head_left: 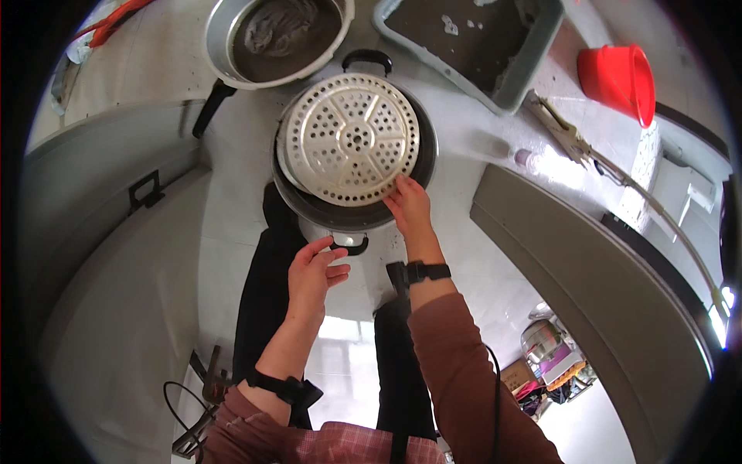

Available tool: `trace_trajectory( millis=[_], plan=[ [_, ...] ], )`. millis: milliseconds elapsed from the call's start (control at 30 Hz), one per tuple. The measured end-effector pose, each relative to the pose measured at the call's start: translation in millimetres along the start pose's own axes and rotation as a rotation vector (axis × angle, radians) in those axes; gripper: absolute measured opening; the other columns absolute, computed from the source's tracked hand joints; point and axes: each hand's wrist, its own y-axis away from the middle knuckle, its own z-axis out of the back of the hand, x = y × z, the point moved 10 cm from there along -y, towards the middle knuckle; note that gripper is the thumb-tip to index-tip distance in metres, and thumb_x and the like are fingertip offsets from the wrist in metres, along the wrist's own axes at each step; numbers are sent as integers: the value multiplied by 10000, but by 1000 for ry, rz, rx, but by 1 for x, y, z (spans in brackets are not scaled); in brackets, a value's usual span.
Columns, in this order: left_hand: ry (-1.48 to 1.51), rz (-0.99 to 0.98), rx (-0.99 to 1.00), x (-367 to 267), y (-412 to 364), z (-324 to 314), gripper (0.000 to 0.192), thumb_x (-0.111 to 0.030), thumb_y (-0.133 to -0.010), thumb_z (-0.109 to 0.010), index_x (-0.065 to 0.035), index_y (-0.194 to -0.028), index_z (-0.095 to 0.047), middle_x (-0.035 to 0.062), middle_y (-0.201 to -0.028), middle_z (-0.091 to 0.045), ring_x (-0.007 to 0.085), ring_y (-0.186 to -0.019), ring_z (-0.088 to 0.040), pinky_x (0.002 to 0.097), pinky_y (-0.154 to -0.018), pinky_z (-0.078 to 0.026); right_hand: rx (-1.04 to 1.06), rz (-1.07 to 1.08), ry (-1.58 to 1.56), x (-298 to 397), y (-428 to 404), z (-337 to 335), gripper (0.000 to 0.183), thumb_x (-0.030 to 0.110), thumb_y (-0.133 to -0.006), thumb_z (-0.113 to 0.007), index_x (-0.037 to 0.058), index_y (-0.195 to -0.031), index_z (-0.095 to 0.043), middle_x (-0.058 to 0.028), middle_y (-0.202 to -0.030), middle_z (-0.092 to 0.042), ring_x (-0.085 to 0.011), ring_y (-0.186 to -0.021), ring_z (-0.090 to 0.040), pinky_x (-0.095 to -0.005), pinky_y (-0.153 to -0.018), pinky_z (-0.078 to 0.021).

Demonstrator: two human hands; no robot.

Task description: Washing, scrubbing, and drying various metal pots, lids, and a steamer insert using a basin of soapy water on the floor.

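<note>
My right hand (410, 204) pinches the lower right rim of a round perforated metal steamer rack (357, 138). The rack lies over a wide dark pot (427, 153), whose rim shows around it. Beneath the rack's left side peeks the pale edge of another round piece (284, 153), mostly hidden. The pot has a black handle (367, 60) at its far side and a second one (355, 248) at the near side. My left hand (313, 272) hovers by that near handle, fingers apart and holding nothing; whether a fingertip touches the handle is unclear.
Beyond the pot stand a metal pan (220, 37) with dark water and a wet cloth (278, 26), and a grey basin (426, 61) of murky water. A red bucket (608, 78) and a long-handled mop (626, 180) are at the right. Grey cabinets (568, 249) flank the tiled floor.
</note>
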Motion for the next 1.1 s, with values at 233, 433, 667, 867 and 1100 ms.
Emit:
trace_trajectory(
  millis=[233,433,667,867,1100],
  plan=[
    [70,-104,-120,-34,-12,30,414,-175,-858,-533,-13,-1232,-460,108,-1074,-598,147,-802,-596,289,-775,-496,79,153,-60,34,45,2,229,203,-941,-499,59,-1118,-520,-28,-1034,-582,-150,-915,-560,-335,-830,-470],
    [50,-157,-131,-46,-8,32,498,-219,-870,-537,-29,-1312,-409,101,-1116,-579,147,-837,-586,292,-796,-484,42,226,-110,54,86,29,220,212,-946,-492,72,-1112,-528,-15,-1026,-597,-141,-946,-562,-339,-839,-470],
    [33,-114,-60,-27,-8,11,483,-197,-875,-524,-23,-1309,-405,114,-1109,-580,166,-812,-601,289,-769,-502,-81,369,-365,104,69,71,198,155,-928,-516,62,-1103,-536,-49,-1105,-591,-178,-1048,-557,-344,-965,-444],
    [34,-64,-56,-20,-5,5,479,-190,-878,-527,-19,-1308,-403,118,-1097,-592,167,-816,-607,296,-780,-501,-300,461,-614,181,-17,102,229,143,-937,-490,30,-1132,-525,-77,-1104,-581,-213,-1044,-554,-370,-951,-468],
    [78,-38,-51,-13,-5,8,456,-183,-878,-532,-17,-1288,-423,125,-1082,-601,168,-817,-611,313,-795,-493,-361,367,-639,220,-78,82,236,206,-962,-438,29,-1086,-533,-73,-1043,-597,-207,-970,-591,-366,-879,-528]
  ],
)
